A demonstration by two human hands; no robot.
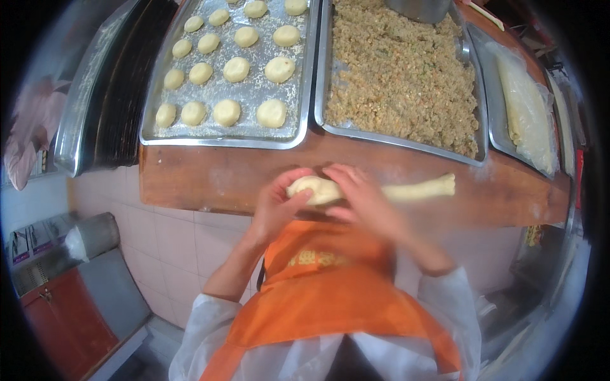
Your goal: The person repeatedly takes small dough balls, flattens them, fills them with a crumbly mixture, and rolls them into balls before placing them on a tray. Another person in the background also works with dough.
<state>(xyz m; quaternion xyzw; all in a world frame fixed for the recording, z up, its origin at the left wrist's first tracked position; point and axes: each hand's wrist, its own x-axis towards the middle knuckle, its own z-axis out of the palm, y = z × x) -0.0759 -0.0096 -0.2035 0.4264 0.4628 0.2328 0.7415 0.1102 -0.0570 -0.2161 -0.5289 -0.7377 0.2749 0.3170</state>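
Observation:
A long rope of pale dough (419, 189) lies across the wooden table (200, 176), its thicker left end raised between my two hands. My left hand (286, 197) grips that end, with the thumb pressed on the dough. Over the dough just to the right is my right hand (360, 197), slightly blurred, its fingers bent against the rope; how firmly it holds is hidden. Beyond my hands, a metal tray (224, 142) carries rows of round, flattened dough pieces (226, 112) on a floury surface.
A second metal tray (405, 143) holds crumbly brown filling (405, 81) and a metal container (421, 8). Farther right, dough under plastic (526, 114) lies in another tray. Stacked trays (119, 95) stand at the left. The table's near edge is close to my orange apron (333, 295).

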